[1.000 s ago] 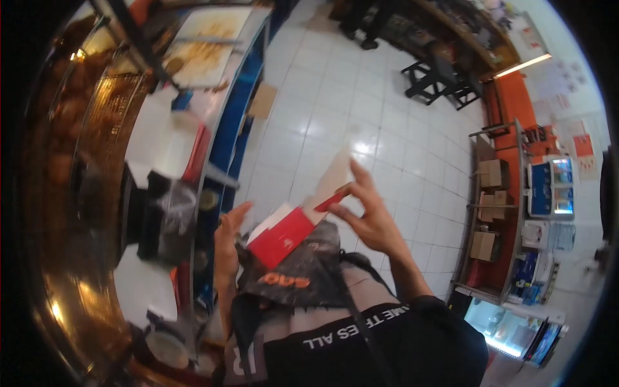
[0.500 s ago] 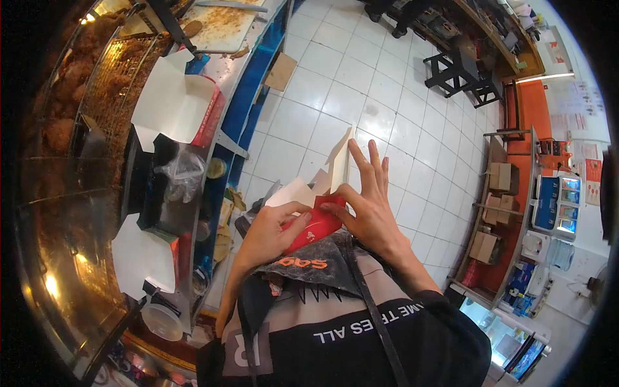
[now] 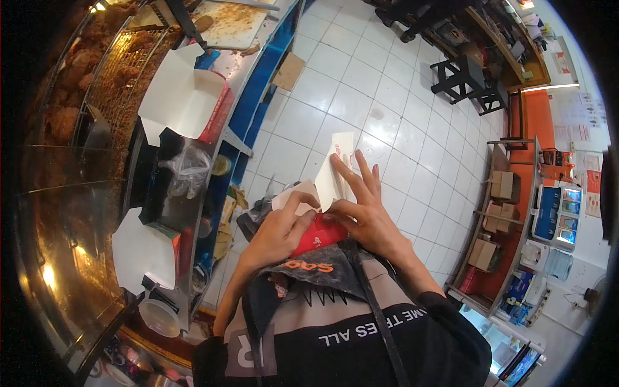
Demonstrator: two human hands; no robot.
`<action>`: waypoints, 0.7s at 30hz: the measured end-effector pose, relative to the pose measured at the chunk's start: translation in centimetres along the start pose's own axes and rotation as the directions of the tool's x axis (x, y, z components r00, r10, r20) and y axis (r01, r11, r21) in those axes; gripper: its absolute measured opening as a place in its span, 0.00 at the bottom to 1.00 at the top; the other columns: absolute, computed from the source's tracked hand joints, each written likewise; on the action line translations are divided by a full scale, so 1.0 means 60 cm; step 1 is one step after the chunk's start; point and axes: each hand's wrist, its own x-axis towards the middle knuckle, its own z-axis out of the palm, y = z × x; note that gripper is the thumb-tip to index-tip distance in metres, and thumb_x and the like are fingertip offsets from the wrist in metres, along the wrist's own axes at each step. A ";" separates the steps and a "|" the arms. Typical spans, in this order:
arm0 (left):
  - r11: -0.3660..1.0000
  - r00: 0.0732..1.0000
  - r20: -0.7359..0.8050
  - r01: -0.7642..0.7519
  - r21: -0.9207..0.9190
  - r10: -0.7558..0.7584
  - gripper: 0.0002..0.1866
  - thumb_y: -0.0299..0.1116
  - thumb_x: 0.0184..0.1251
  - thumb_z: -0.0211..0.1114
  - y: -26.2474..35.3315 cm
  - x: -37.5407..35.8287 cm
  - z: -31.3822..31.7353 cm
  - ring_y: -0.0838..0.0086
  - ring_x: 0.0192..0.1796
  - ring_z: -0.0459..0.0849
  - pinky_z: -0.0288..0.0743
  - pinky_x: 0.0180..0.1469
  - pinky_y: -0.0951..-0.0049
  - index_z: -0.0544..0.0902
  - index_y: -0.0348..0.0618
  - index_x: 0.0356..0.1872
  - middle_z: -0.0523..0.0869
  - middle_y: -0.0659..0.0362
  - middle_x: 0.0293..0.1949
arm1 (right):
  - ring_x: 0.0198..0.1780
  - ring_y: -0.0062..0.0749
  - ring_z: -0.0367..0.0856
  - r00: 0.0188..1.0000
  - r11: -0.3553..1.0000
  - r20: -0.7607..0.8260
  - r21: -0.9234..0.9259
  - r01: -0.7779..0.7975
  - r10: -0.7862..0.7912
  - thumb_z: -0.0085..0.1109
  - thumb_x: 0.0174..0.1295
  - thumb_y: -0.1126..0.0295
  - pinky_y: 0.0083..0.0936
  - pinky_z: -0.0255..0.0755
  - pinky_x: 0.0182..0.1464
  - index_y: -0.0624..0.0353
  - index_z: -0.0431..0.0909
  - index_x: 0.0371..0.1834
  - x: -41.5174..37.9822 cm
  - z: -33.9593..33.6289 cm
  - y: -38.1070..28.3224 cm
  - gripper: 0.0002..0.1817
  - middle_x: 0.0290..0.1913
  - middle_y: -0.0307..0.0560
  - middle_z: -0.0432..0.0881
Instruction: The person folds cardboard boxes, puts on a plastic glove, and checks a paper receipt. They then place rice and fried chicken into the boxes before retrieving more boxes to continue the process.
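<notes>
The fingers of the left hand (image 3: 276,233) pinch the left side of a red and white paper box (image 3: 318,235). The right hand (image 3: 374,222) pinches its right side with thumb and pointer, and a longer finger touches the tall white flap (image 3: 329,184). The box is in the middle, just by the black apron (image 3: 335,259). To the left, two open boxes (image 3: 169,97) sit on a table (image 3: 242,69). Brown food (image 3: 63,122) is farther left. A black stool (image 3: 465,74) stands far off, on the right.

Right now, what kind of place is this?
Probably a fried food shop: there's crispy-looking brown food, an open takeaway box, and a crumb-covered cutting board.
</notes>
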 end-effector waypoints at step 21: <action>0.156 0.974 -0.020 0.017 -0.988 -0.227 0.39 0.58 0.78 0.58 -0.128 0.024 -0.104 0.66 0.66 0.82 0.74 0.70 0.62 0.68 0.38 0.78 0.82 0.54 0.66 | 0.87 0.50 0.46 0.944 0.626 0.123 0.722 -0.296 0.305 0.81 0.50 0.77 0.42 0.53 0.84 0.37 0.93 0.44 -0.033 0.000 0.029 0.21 0.86 0.53 0.47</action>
